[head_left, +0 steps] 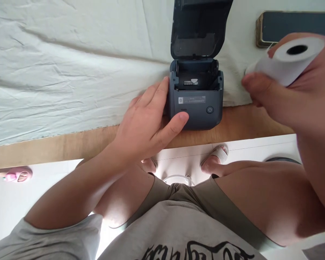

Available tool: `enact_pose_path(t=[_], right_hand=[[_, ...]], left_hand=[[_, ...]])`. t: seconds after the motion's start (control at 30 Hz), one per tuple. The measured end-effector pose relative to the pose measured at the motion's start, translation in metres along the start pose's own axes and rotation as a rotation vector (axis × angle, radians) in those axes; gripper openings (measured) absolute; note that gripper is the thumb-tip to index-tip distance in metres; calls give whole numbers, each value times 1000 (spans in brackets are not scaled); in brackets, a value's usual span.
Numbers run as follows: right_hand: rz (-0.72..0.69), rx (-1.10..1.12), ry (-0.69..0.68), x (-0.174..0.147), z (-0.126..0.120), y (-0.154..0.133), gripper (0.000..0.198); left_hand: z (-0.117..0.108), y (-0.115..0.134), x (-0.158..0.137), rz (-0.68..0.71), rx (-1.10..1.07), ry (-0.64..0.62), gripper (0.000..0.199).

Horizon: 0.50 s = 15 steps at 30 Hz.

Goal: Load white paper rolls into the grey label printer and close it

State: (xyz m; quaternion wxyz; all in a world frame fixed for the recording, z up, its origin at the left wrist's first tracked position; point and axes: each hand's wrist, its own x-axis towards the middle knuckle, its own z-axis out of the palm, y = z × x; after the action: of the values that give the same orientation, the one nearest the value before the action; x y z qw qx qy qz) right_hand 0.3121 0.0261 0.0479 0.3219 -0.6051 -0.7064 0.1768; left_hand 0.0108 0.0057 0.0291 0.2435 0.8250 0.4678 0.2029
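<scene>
blue-grey printer (196, 108), white paper roll (283, 68)

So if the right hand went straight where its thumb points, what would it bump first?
The right hand would probably meet the dark printer, though depth is unclear, so it might pass above.

I'm finding the printer lid (199, 32) cut off by the top edge at one o'clock, the smartphone (300, 23) by the right edge at two, and the Bluetooth sticker (192, 99) defying reading.
</scene>
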Motion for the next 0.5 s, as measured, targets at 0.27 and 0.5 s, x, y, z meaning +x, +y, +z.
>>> enact_pose_path(t=[0.27, 0.5], right_hand=[[-23, -167, -98, -8, 9, 5, 58], [-47, -54, -42, -14, -2, 0, 58]], left_hand=[[3, -1, 3, -4, 27, 23, 77], [4, -2, 2, -9, 38, 29, 81]])
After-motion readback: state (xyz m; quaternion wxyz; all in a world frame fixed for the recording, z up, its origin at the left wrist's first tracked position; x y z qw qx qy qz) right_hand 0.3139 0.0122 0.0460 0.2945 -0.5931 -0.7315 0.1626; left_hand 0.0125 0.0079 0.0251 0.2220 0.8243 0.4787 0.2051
